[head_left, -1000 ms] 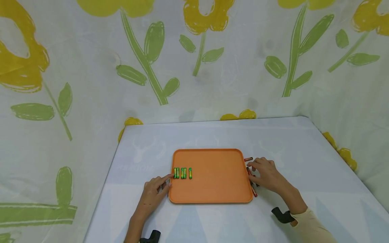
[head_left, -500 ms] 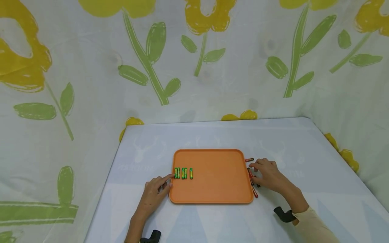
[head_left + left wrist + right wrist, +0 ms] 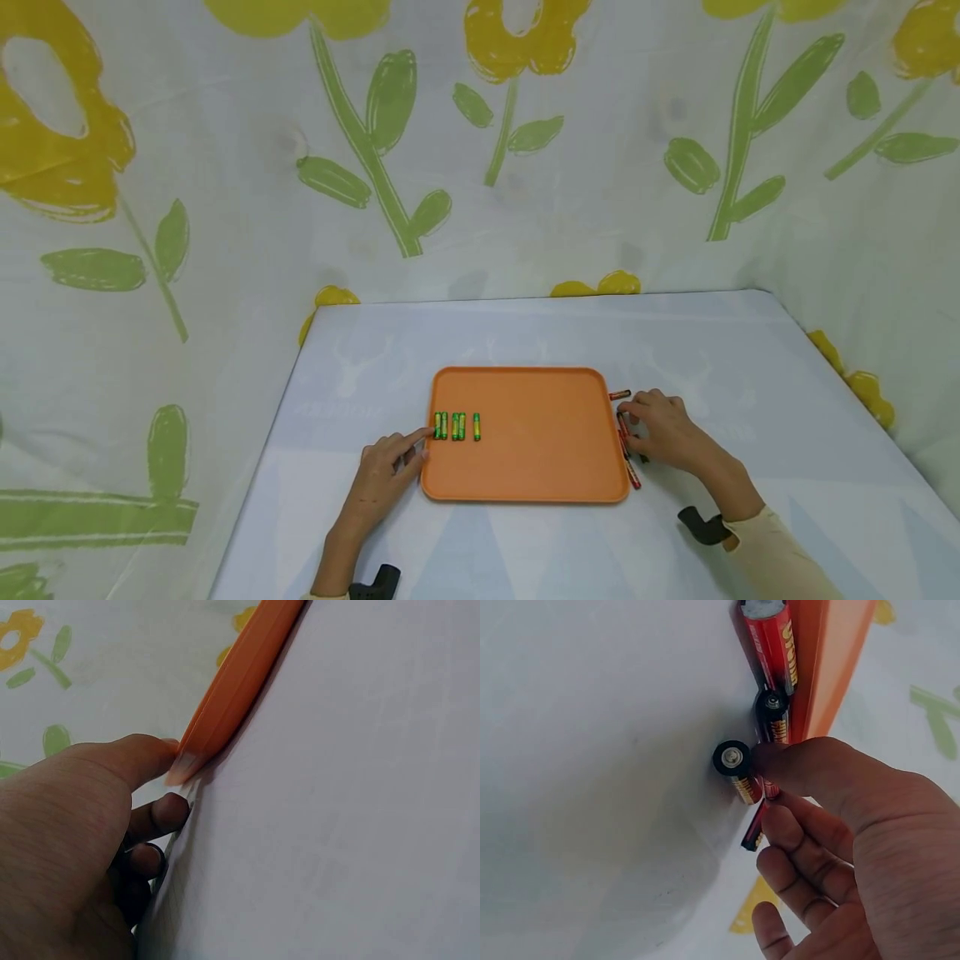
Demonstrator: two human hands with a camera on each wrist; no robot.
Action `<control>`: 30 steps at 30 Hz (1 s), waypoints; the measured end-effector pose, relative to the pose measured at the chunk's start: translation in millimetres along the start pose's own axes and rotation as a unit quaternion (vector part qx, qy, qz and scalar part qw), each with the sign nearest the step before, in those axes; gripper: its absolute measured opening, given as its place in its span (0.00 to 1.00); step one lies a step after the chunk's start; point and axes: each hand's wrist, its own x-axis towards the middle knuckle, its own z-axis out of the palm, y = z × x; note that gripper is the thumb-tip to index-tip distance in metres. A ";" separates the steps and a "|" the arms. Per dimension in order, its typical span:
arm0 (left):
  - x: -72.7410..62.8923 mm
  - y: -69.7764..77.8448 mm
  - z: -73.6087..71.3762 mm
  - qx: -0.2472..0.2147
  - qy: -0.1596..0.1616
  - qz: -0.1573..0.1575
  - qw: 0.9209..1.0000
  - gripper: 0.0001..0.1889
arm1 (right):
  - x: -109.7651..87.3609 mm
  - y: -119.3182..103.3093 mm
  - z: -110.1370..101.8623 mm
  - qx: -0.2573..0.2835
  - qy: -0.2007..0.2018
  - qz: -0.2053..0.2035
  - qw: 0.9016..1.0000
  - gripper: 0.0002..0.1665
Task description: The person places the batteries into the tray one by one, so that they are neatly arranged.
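An orange tray [image 3: 532, 467] lies on the table, with several green-and-yellow batteries [image 3: 477, 427] standing in a row at its left side. My left hand [image 3: 381, 479] touches the tray's left rim, index finger reaching to the leftmost battery. In the left wrist view, its thumb [image 3: 154, 759] meets the rim while the other fingers bend beneath. Beside the tray's right edge, my right hand [image 3: 667, 429] hovers low over several red-and-black batteries [image 3: 633, 475]. The right wrist view shows the thumb right at a black-ended battery [image 3: 735, 761], with the other fingers loosely bent.
Another red battery [image 3: 619, 395] lies by the tray's upper right side. A pale patterned cloth covers the table [image 3: 540, 546]. Flower-printed curtain [image 3: 585, 208] hangs behind and at both sides. A black wrist mount [image 3: 703, 527] sits on the right forearm.
The whole head view shifts slightly to the right. Both hands keep nearly the same place against the tray, and the batteries stay put.
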 end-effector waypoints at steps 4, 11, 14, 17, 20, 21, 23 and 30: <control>0.4 1.5 0.2 -0.003 0.001 0.003 1.000 0.19 | -0.6 -0.3 -2.8 -0.005 0.003 0.013 1.000 0.19; 0.6 1.6 1.3 0.000 0.007 0.009 1.000 0.19 | 0.6 -0.1 -3.5 -0.008 0.030 -0.001 1.000 0.22; 0.2 -0.3 1.8 0.007 0.010 0.010 1.000 0.18 | 1.4 -2.8 -3.1 -0.009 0.037 -0.011 0.999 0.25; -0.8 -2.0 1.3 0.010 0.011 0.008 1.000 0.18 | 2.9 -7.5 -3.2 -0.005 0.044 -0.022 0.999 0.27; -0.8 -2.3 0.5 0.006 0.007 0.003 1.000 0.19 | 4.9 -12.0 -4.2 0.004 0.053 -0.026 0.998 0.26; -0.6 -2.0 0.3 0.005 0.005 0.002 1.000 0.19 | 5.6 -13.5 -4.5 0.006 0.054 -0.027 0.998 0.25; -0.2 -1.0 -0.2 0.002 0.001 -0.002 1.000 0.19 | 7.4 -16.6 -5.0 0.009 0.057 -0.028 0.998 0.24; 0.6 3.1 -1.2 -0.003 -0.004 -0.010 1.000 0.19 | 14.6 -27.1 -4.6 0.029 0.055 -0.038 0.997 0.21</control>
